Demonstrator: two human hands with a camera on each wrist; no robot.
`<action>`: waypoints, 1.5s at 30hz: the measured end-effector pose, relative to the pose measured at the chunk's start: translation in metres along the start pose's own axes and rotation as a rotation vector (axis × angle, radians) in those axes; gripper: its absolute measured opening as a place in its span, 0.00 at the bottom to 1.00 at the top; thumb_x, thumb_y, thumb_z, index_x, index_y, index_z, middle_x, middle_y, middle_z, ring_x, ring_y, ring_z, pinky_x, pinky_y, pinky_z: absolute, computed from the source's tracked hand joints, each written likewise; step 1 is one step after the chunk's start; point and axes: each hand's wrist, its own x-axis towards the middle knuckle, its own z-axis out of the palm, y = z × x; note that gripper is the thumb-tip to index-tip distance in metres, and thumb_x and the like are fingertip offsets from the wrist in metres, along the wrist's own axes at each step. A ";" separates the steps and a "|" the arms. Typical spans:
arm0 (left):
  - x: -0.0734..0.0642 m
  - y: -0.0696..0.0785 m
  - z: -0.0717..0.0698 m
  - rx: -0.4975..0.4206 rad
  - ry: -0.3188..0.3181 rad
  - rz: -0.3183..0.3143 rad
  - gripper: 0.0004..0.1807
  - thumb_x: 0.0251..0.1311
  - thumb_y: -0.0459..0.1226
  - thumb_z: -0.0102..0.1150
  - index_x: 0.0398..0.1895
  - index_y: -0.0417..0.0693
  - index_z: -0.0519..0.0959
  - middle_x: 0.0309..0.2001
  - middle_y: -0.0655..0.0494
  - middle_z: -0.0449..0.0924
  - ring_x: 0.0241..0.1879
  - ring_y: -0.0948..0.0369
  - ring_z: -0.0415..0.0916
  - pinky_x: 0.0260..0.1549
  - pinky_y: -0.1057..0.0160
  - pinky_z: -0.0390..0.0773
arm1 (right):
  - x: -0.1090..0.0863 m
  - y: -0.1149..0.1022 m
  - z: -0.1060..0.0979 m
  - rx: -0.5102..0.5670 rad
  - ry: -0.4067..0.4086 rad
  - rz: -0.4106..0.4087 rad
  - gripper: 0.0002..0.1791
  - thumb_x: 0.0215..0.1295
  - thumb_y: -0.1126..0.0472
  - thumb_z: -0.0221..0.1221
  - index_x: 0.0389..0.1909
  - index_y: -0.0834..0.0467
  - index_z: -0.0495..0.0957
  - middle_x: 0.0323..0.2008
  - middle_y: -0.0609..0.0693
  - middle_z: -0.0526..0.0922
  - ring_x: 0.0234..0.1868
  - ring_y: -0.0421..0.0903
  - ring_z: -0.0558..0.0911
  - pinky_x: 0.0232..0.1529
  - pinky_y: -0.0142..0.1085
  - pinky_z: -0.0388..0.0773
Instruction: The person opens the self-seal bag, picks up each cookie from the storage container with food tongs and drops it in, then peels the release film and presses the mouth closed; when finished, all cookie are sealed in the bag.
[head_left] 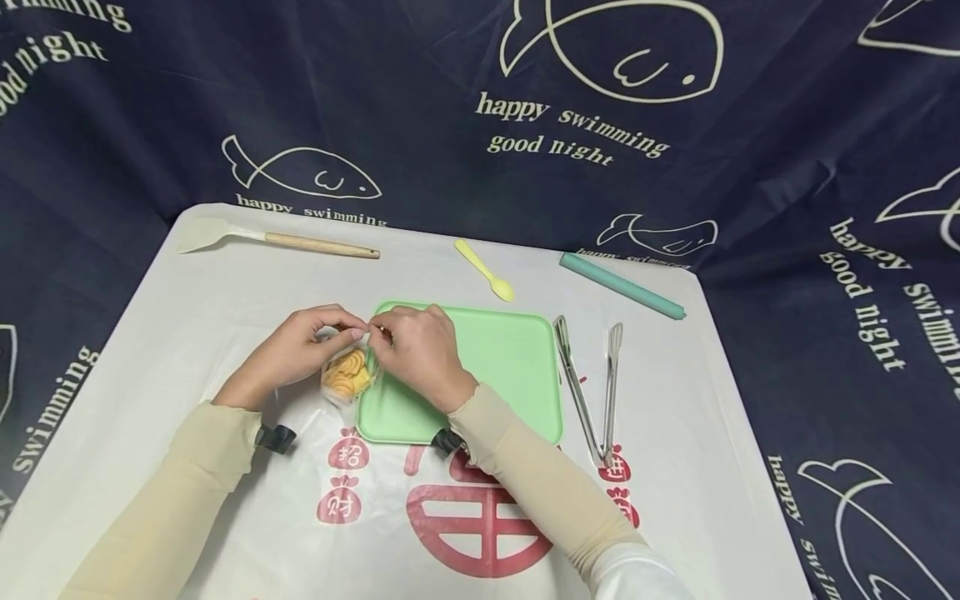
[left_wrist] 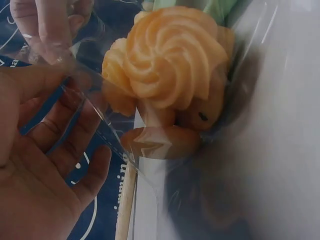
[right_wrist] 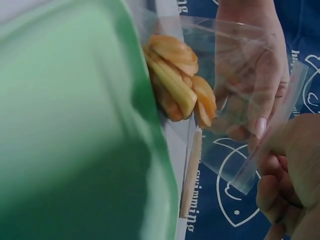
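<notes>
A clear zip bag (right_wrist: 295, 82) of swirled golden cookies (left_wrist: 172, 57) hangs between my two hands beside the left rim of a light green tray (head_left: 502, 367). My left hand (head_left: 303, 343) pinches the bag's top edge between thumb and fingers. Close against it, my right hand (head_left: 418, 350) pinches the same edge with curled fingers, above the tray's upper left corner. Seen from the right wrist, the zip strip runs between the two hands, and the cookies (right_wrist: 175, 77) lie bunched at the far end of the bag.
Tongs (head_left: 611, 383) lie spread to the right of the tray. Along the back are a spatula (head_left: 315, 243) with a wooden handle, a yellow spoon (head_left: 483, 271) and a teal rod (head_left: 622, 286). A dark blue printed cloth (head_left: 420, 108) hangs behind the white table (head_left: 675, 500).
</notes>
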 end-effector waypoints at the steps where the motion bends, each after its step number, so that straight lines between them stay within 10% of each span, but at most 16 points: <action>1: 0.000 0.000 0.000 -0.003 -0.005 -0.001 0.08 0.72 0.40 0.61 0.47 0.52 0.87 0.45 0.60 0.84 0.52 0.56 0.78 0.58 0.45 0.73 | -0.001 0.001 0.000 0.002 0.005 -0.003 0.09 0.59 0.63 0.61 0.29 0.49 0.89 0.22 0.37 0.80 0.19 0.32 0.72 0.23 0.32 0.62; 18: -0.001 0.007 0.002 -0.050 -0.136 -0.054 0.10 0.72 0.42 0.60 0.47 0.48 0.86 0.44 0.55 0.82 0.30 0.55 0.76 0.28 0.62 0.78 | -0.023 0.011 -0.001 0.340 -0.042 0.226 0.05 0.52 0.65 0.62 0.27 0.50 0.83 0.20 0.37 0.75 0.21 0.32 0.72 0.23 0.27 0.70; 31: 0.012 0.009 0.000 0.005 -0.073 -0.102 0.12 0.73 0.43 0.59 0.49 0.46 0.85 0.50 0.55 0.83 0.54 0.55 0.76 0.57 0.47 0.73 | -0.060 0.029 -0.024 0.437 -0.137 0.374 0.06 0.55 0.64 0.59 0.28 0.48 0.81 0.20 0.38 0.74 0.23 0.35 0.71 0.26 0.30 0.71; 39: 0.019 0.009 -0.002 0.036 -0.101 -0.113 0.10 0.74 0.39 0.58 0.49 0.46 0.85 0.51 0.53 0.83 0.55 0.54 0.76 0.57 0.46 0.73 | -0.124 0.014 -0.076 0.565 -0.299 0.058 0.12 0.54 0.68 0.57 0.31 0.46 0.80 0.25 0.34 0.72 0.26 0.32 0.71 0.25 0.24 0.70; 45: 0.021 0.004 0.000 0.006 -0.116 -0.129 0.13 0.75 0.41 0.57 0.51 0.44 0.84 0.54 0.50 0.82 0.59 0.49 0.74 0.61 0.42 0.71 | -0.154 0.002 -0.090 0.744 -0.209 -0.369 0.15 0.46 0.74 0.57 0.32 0.52 0.78 0.24 0.38 0.71 0.26 0.31 0.69 0.28 0.19 0.67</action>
